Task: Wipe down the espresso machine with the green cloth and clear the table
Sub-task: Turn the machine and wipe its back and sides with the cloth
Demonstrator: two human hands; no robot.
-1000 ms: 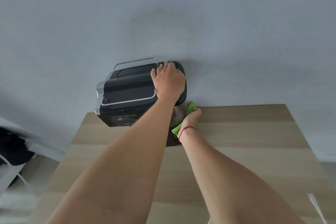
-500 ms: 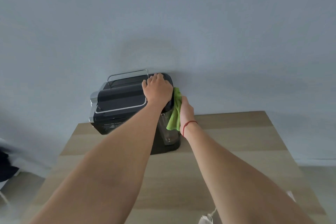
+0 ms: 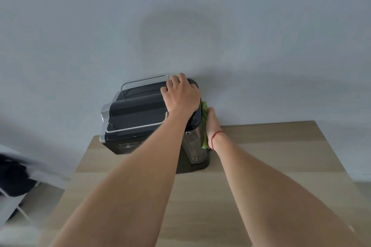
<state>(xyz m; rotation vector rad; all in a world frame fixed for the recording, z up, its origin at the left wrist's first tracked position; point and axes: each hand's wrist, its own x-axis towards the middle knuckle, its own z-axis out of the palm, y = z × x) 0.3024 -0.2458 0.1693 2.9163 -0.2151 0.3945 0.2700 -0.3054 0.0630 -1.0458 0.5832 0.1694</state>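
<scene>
Clutter (image 3: 14, 178), dark and too blurred to identify, lies off the left edge of the table (image 3: 261, 166). The espresso machine (image 3: 138, 112) stands at the table's far edge against the wall, its black top facing the camera.

The left hand (image 3: 181, 95) lies palm down on the right rear corner of that top. Its fingers bend over the rounded far edge and hold the body, which looks like bracing.

Just right of it, the green cloth (image 3: 204, 109) hangs as a narrow vertical strip. It is sandwiched between the machine's shiny right side panel (image 3: 193, 144) and the right hand (image 3: 212, 122). That hand is seen edge-on, with the fingers apparently laid flat and pointing up along the panel, pressing rather than gripping. The thumb is hidden, so a pinch cannot be ruled out. A red string (image 3: 216, 136) circles the wrist.

What matters for the next stroke is that the cloth's long axis runs up and down the side wall, near the panel's upper part. The unwiped metal appears to lie below the fingers, toward the base. The right hand is the one placed to drag downward, while the left counters the sideways push so the machine does not slide left.
</scene>
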